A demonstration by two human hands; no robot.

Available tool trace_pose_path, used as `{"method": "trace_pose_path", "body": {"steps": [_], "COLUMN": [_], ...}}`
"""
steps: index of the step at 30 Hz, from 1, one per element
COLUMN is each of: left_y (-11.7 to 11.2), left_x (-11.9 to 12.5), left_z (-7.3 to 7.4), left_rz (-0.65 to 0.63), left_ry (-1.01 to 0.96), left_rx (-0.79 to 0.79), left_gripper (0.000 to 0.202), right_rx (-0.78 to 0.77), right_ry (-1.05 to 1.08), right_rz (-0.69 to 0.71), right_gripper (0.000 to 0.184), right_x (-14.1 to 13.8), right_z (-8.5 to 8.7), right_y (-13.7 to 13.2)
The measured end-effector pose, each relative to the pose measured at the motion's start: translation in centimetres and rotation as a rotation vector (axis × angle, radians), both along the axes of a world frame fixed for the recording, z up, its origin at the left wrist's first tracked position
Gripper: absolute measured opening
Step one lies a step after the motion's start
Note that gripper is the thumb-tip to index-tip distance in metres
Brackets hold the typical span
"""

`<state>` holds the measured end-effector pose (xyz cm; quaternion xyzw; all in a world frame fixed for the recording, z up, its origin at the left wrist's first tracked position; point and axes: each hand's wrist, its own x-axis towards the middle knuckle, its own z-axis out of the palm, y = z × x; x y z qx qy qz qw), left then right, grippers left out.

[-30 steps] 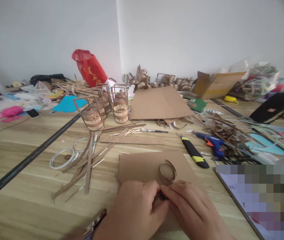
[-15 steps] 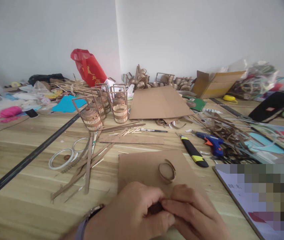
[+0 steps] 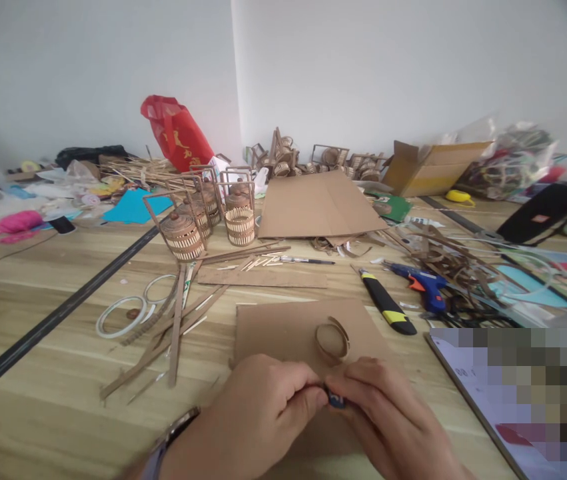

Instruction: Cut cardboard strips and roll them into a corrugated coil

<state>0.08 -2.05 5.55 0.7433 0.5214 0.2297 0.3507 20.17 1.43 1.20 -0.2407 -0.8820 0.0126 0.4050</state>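
Observation:
My left hand point(image 3: 256, 423) and my right hand point(image 3: 396, 417) meet low in the middle of the view, over a cardboard sheet point(image 3: 273, 327). Between their fingertips a small dark-blue piece with a pale marking point(image 3: 336, 399) shows; most of it is covered, so its kind is unclear. The left thumb and forefinger pinch together at its left end. Right-hand fingers are closed over its other side. Just beyond the fingers a coiled brown strip point(image 3: 319, 343), bent into an open ring, rests on the cardboard.
Right of the cardboard lie a black-and-yellow utility knife point(image 3: 387, 307), a blue glue gun point(image 3: 430, 287) and a tablet-like screen point(image 3: 468, 387). Brown strips point(image 3: 176, 333) and tape rolls point(image 3: 122, 317) lie to the left. Small lidded baskets point(image 3: 183, 237) stand behind, beside a larger cardboard sheet point(image 3: 318, 207).
Both hands have shifted slightly, and the fingers have turned. A dark-blue piece now shows between them, where before there was a dark gap under the left forefinger. The ring has barely moved.

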Motion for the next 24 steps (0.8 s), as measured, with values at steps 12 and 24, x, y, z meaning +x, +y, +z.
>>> {"method": "trace_pose_path", "body": {"steps": [12, 24], "left_y": [-0.5, 0.9], "left_x": [2.7, -0.9], "left_z": [-2.7, -0.7], "left_rz": [0.198, -0.276], "left_ry": [0.293, -0.316], "left_rx": [0.165, -0.23], "left_gripper": [0.015, 0.041], "right_rx": [0.158, -0.192], "right_ry": [-0.049, 0.119], "right_rz": [-0.072, 0.186], "right_gripper": [0.026, 0.01], "right_x": [-1.0, 0.3], "right_z": [-0.2, 1.2], "right_y": [-0.4, -0.5]}}
